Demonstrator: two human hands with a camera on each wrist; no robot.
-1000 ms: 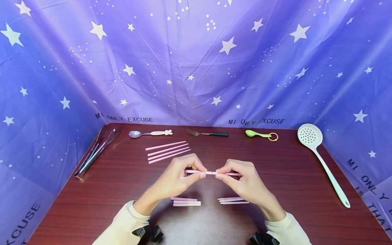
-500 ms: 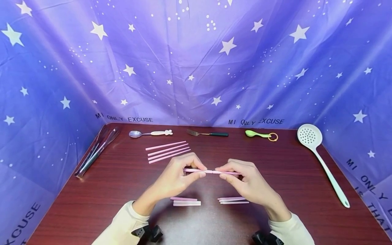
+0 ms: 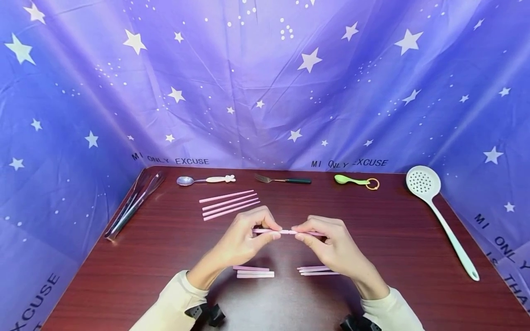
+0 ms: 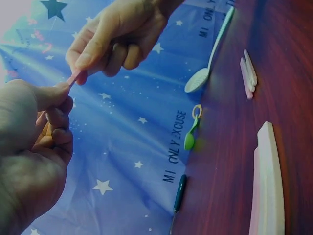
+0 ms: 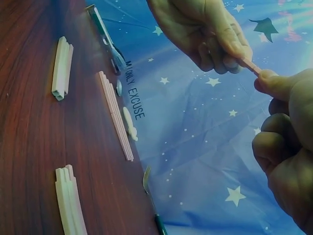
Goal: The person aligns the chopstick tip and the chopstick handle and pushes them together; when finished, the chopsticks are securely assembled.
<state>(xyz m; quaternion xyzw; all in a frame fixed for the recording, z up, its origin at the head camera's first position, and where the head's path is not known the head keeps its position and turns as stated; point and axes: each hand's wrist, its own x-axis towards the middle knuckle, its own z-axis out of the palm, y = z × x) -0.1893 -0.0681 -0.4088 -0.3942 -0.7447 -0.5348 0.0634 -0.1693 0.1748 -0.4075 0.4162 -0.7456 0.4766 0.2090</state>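
Between the two hands a slim pink chopstick (image 3: 286, 232) is held level above the table, in two sections that meet at a seam near the middle. My left hand (image 3: 244, 235) pinches the left section between thumb and index finger. Thumb and forefinger of my right hand (image 3: 331, 241) pinch the right section, close to the seam. In the right wrist view a short stretch of the chopstick (image 5: 251, 66) shows between the fingertips. Below the left hand lie several thicker chopstick sections (image 3: 255, 274); several thinner ones (image 3: 318, 271) lie beneath the right hand.
Several long pink chopsticks (image 3: 230, 205) lie side by side behind the left hand. Along the back are a whisk (image 3: 134, 207), a spoon (image 3: 185, 181), a fork (image 3: 285, 180) and a green spoon (image 3: 351, 180). A skimmer (image 3: 445, 220) lies right. Starry cloth (image 3: 265, 119) walls the table.
My right thumb has slid slightly right along the chopstick. Both hands keep their pinch at nearly the same place, and the head view has shifted a little.
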